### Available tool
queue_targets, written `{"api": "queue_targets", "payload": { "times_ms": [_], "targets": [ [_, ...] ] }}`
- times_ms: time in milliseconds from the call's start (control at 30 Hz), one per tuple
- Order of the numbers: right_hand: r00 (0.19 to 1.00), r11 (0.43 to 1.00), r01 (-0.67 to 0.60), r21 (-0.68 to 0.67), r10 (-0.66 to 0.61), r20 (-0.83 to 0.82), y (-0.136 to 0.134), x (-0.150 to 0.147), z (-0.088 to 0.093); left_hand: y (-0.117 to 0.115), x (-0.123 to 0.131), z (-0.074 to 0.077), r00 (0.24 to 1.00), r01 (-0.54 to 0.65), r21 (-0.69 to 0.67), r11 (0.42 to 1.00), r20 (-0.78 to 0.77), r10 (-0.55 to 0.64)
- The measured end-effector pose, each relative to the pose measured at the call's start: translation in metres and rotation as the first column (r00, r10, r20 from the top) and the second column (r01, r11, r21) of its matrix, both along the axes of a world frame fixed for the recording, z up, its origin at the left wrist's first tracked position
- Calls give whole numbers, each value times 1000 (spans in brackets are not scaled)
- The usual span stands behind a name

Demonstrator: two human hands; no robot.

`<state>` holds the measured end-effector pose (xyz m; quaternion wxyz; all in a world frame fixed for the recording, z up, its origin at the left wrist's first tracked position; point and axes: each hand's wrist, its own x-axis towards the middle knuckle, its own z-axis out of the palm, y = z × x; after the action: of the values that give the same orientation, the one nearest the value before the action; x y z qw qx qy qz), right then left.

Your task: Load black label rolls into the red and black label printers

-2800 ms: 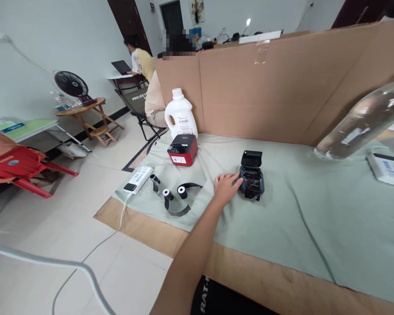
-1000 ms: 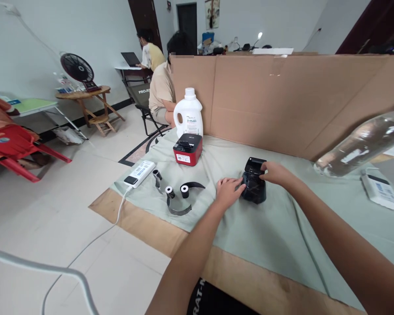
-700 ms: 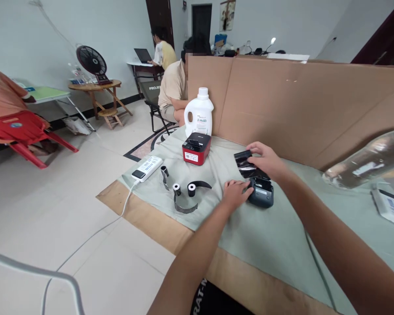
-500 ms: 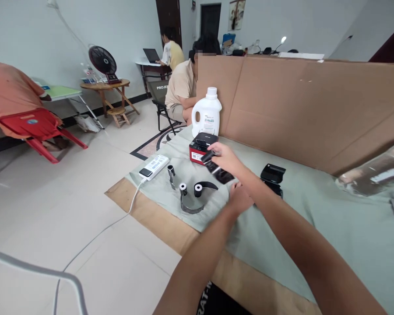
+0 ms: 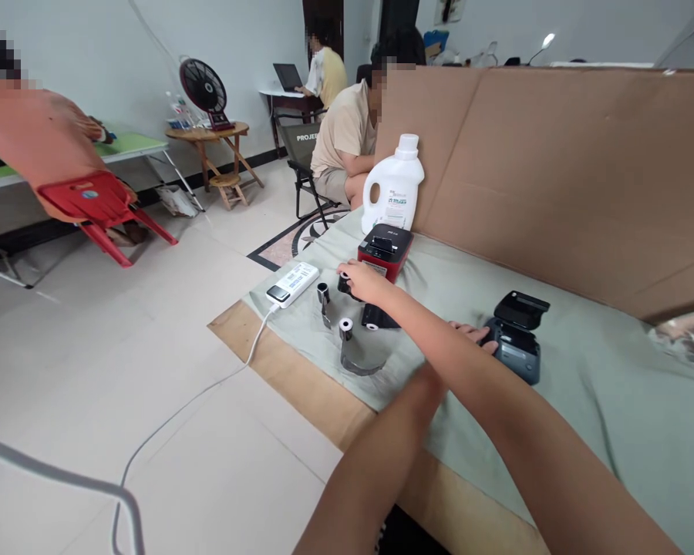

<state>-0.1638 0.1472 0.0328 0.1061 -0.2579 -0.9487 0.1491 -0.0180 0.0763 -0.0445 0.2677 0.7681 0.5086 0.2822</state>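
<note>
My right hand (image 5: 365, 282) is closed around a dark ribbon roll (image 5: 344, 285), in front of the red-and-black boxy device (image 5: 382, 250). Beside and below it stand a silvery film roll (image 5: 322, 293), a roll with a grey film tail (image 5: 345, 330), and a black ribbon roll (image 5: 382, 317), partly covered by my right hand and forearm. Under the crossing right arm, my left hand (image 5: 473, 336) grips the left side of a dark handheld printer (image 5: 517, 351). Its black lid (image 5: 521, 308) is raised. Part of the left hand is hidden behind the forearm.
A white jug (image 5: 394, 185) stands behind the red device by a cardboard wall (image 5: 555, 185). A white power bank (image 5: 293, 285) with a cable lies at the cloth's left edge. Plastic wrapping (image 5: 688, 339) sits far right. Several people sit beyond.
My right hand has shifted left and lowered the dark ribbon to the rolls. My left hand has moved right onto the printer. The view has turned slightly left.
</note>
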Motion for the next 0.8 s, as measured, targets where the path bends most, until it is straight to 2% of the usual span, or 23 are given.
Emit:
{"api": "queue_targets", "payload": {
  "times_ms": [100,200,300,400,467,633,800],
  "targets": [
    [998,999,41,-28,-43,-41,0,1,4,-2,-1,5,1000,9,-10,1000,6,-9],
    [981,988,135,-69,-143,-128,-5,3,15,-3,-2,11,999,-18,-65,998,-28,16],
    [932,958,241,-156,-273,-237,-10,5,31,-2,-3,15,999,2,-92,996,-51,-7],
    [907,933,295,-205,-341,-247,-17,6,40,-1,-3,16,998,5,-99,995,-54,-11],
    [922,940,297,-168,-328,-203,-24,6,39,-1,-3,18,998,-2,-115,993,-64,-6],
    [963,966,256,-23,-257,-85,-38,12,23,0,-3,24,994,-17,-189,982,-105,-3],
    [971,969,237,68,-239,24,-51,17,10,-3,-3,23,997,-33,-161,986,-76,21]
  ]
}}
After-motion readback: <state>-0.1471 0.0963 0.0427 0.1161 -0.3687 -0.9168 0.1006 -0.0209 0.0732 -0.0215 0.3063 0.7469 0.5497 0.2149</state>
